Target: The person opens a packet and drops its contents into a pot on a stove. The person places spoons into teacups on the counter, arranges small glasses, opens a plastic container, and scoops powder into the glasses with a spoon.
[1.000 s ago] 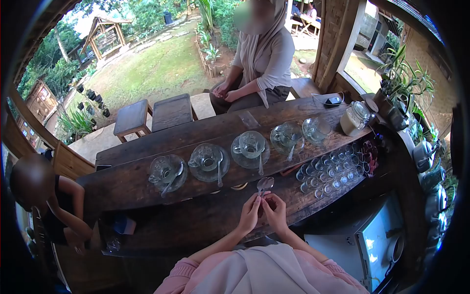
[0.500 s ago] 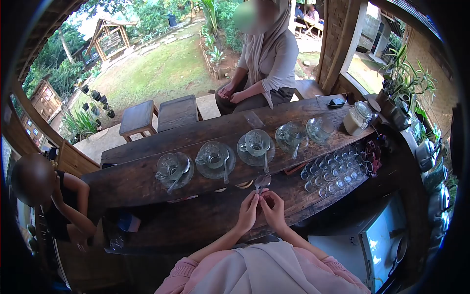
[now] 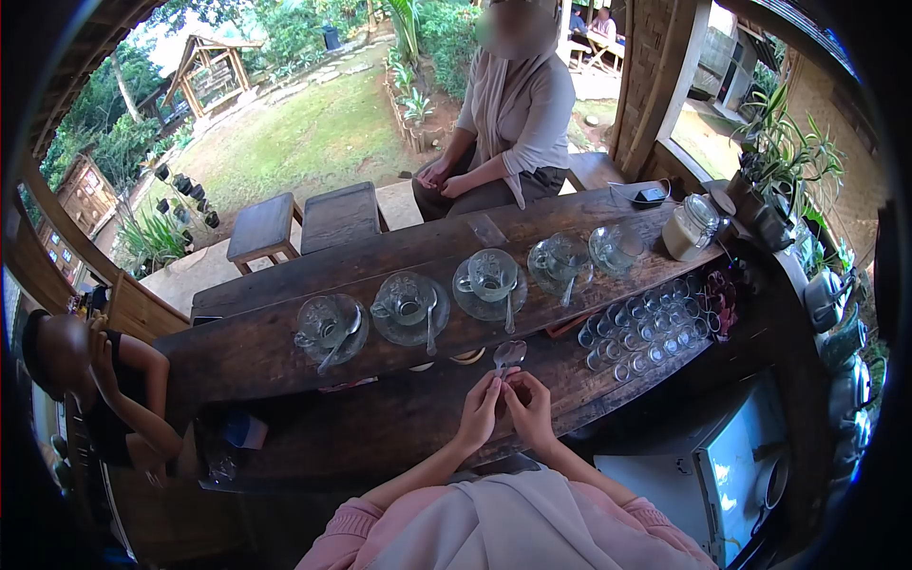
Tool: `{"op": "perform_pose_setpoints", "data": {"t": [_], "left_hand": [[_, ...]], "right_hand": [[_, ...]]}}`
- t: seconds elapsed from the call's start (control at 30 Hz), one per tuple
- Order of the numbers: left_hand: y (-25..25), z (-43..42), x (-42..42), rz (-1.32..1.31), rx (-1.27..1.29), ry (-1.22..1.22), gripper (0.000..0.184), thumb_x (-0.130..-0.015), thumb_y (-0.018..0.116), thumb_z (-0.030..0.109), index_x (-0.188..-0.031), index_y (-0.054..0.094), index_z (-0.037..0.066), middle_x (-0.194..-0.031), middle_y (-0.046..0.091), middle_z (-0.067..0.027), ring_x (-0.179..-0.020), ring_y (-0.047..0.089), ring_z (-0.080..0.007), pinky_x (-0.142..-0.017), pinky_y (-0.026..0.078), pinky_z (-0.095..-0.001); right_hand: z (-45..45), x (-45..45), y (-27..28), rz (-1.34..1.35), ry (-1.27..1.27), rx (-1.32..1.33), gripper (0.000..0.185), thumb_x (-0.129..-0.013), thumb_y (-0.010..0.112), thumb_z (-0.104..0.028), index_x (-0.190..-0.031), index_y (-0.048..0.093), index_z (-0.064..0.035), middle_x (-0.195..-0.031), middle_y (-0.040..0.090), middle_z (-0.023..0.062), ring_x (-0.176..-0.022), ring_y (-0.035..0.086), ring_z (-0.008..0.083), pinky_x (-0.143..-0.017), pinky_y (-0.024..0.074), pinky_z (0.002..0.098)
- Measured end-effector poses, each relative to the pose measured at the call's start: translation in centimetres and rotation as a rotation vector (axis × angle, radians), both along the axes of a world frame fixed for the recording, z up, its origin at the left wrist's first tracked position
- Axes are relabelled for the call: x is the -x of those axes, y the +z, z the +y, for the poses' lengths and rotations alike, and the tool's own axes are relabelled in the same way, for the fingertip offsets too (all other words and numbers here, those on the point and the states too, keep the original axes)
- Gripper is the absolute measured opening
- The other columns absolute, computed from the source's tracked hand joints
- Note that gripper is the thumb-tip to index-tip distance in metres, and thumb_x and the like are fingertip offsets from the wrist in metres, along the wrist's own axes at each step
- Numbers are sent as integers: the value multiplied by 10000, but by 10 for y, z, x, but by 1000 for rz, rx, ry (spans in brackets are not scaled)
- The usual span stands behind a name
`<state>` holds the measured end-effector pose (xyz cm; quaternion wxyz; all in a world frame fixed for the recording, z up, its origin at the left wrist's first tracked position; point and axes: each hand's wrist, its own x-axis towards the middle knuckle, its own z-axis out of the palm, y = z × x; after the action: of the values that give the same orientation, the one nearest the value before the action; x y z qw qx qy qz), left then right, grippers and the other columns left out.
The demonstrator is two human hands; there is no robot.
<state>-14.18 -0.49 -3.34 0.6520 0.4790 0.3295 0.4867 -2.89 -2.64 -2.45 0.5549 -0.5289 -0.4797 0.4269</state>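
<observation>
Both hands meet in front of my body at the lower counter and pinch a metal teaspoon (image 3: 510, 355), its bowl pointing away from me. My left hand (image 3: 479, 415) has its fingers closed on the handle, and my right hand (image 3: 530, 410) is closed on it from the other side. Most of the handle is hidden by the fingers. Beyond the spoon, several clear glass cups stand in a row on glass saucers, among them a left cup (image 3: 324, 321) and a middle cup (image 3: 492, 275). A spoon (image 3: 509, 312) rests on the middle saucer. The rightmost cup (image 3: 616, 247) shows no spoon.
Upturned small glasses (image 3: 646, 332) crowd the right of the lower counter. A lidded glass jar (image 3: 690, 228) with pale contents stands at the upper counter's (image 3: 228, 356) right end. One person (image 3: 518, 114) sits across, another (image 3: 128, 380) at the left. Wooden stools (image 3: 339, 220) stand beyond.
The view has shifted slightly, so the cups and counter sit a little further left. The person at the left has moved a hand and their head. My grip on the teaspoon looks the same.
</observation>
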Motion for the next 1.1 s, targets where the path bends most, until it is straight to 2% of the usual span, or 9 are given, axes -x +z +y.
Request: {"op": "perform_pose_setpoints", "data": {"t": [0.33,0.7,1.1], "left_hand": [[-4,-3,-4,-14,-7,21,350,-1051,372,196,-1229,572,-29,-1204,622,-101,-1085,582,-148,-974,428,-277],[-14,-5,-10,-13,26,18,348,-1053,380,199,-1231,566,-35,-1200,621,-100,-1069,598,-152,-957,451,-274],[-14,-9,-13,-38,22,19,349,-1051,383,197,-1240,561,-37,-1182,624,-98,-1065,598,-150,-955,450,-270]], "right_hand": [[-2,-2,-2,13,8,-2,47,-931,593,-35,-943,588,11,-805,612,-1,-712,556,34,-618,438,197],[-6,-8,4,26,27,24,67,-925,584,-25,-974,591,21,-837,618,9,-756,566,47,-674,455,205],[-10,-11,4,51,27,37,66,-923,595,-33,-964,597,18,-837,611,5,-753,553,39,-672,448,202]]}}
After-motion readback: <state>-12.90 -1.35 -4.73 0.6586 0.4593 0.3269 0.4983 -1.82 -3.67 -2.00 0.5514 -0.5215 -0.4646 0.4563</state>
